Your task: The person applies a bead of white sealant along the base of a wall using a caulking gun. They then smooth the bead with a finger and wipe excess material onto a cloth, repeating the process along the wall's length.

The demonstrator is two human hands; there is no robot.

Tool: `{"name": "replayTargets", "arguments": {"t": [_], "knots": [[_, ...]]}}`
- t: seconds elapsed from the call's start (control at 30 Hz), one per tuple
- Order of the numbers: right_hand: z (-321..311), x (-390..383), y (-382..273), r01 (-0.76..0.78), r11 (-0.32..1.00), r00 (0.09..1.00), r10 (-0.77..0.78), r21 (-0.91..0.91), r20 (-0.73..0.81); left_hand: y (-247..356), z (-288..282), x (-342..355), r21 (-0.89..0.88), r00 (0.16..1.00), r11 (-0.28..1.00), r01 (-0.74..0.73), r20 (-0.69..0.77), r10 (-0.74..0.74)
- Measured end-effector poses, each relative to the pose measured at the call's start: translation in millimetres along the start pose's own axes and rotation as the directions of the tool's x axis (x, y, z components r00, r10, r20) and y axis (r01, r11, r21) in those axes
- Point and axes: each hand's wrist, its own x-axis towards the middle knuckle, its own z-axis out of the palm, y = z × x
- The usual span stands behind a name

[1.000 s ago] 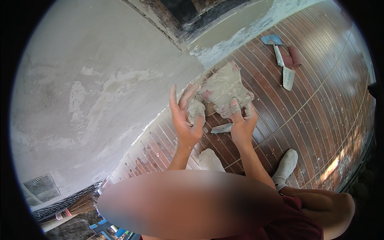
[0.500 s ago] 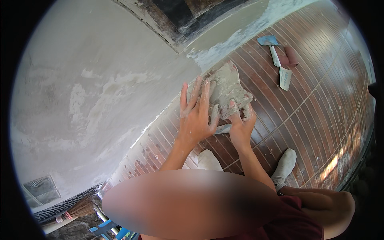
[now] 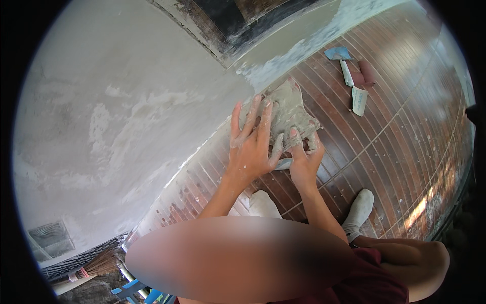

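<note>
Pressing down from the frame's centre, the left hand (image 3: 251, 147) lies flat with its fingers spread wide over a grey lump of wet plaster (image 3: 289, 109), which sits just above the middle of the head view on the brown ribbed floor (image 3: 405, 152), close to the foot of the pale plastered wall (image 3: 126, 116). Just to its right, the right hand (image 3: 302, 159) curls its fingers over the lump's lower right edge, gripping it; both hands are smeared with grey. Toward the upper right, well apart from the hands, a blue-bladed trowel (image 3: 341, 58) and a white scraper (image 3: 359, 100) lie on the floor. Below the hands, two pale shoes (image 3: 359, 210) rest on the ribs.
</note>
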Motion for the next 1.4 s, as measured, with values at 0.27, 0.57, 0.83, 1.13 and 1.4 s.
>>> {"name": "replayTargets", "arguments": {"t": [0.27,0.57,0.83,1.13,1.4], "knots": [[-3,1,1,-0.013,0.999,1.000,0.013,-0.045,0.011,11,4,-7,-0.072,0.998,0.996,0.045,-0.031,-0.048],[0,3,2,-0.024,0.998,1.000,0.023,0.065,0.022,-10,-3,-5,-0.041,0.980,0.993,0.112,-0.158,-0.117],[-1,4,5,-0.034,0.988,0.999,0.032,0.153,0.019,-9,-3,-8,-0.029,0.991,0.999,0.035,-0.128,-0.039],[0,4,3,-0.050,0.984,0.999,0.047,0.173,0.021,-10,-2,-12,0.040,0.990,0.996,0.084,-0.116,-0.079],[-1,5,5,-0.057,0.984,0.998,0.057,0.169,0.006,-6,-1,-16,0.145,0.983,0.983,0.116,-0.156,-0.092]]}}
